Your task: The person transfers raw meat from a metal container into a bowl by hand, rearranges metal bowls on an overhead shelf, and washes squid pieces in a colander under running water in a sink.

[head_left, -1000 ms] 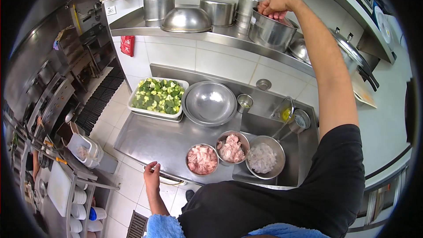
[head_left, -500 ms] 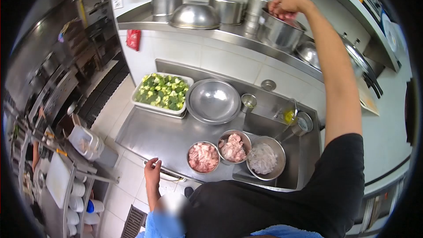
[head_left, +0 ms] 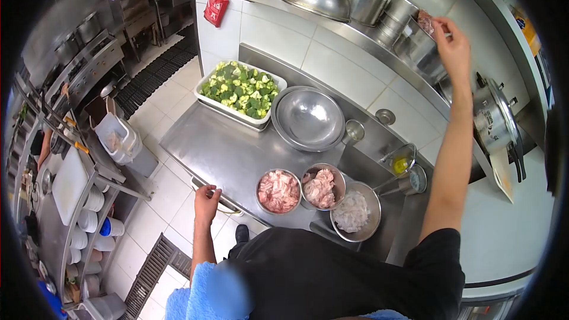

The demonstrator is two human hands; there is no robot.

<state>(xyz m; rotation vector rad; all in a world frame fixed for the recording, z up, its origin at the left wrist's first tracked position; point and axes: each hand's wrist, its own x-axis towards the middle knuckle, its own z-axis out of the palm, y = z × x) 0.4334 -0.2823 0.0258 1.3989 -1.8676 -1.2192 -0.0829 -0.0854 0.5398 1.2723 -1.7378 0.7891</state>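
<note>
My left hand [head_left: 206, 202] is near the front edge of the steel counter [head_left: 207, 136], fingers loosely curled with a gap at the thumb, empty. At the counter's back left corner is a white tub [head_left: 204, 98] full of cut broccoli [head_left: 240, 92]. By the front edge stands a round steel container of pink meat [head_left: 278, 191]; behind it, near the back edge, a wide steel bowl [head_left: 311, 120]. A second container of meat [head_left: 320, 188] comes next, then a bowl of whitish, translucent pieces [head_left: 352, 216] at the front left of the sink [head_left: 409, 213]. Above, toward the right of the wall shelf [head_left: 358, 32], is a deep steel pot [head_left: 418, 50]. A reddish-brown item [head_left: 424, 19] shows at its rim. My right hand [head_left: 453, 41] reaches there, thumb and fingers bent close together against the item; I cannot tell whether they grip it.
</note>
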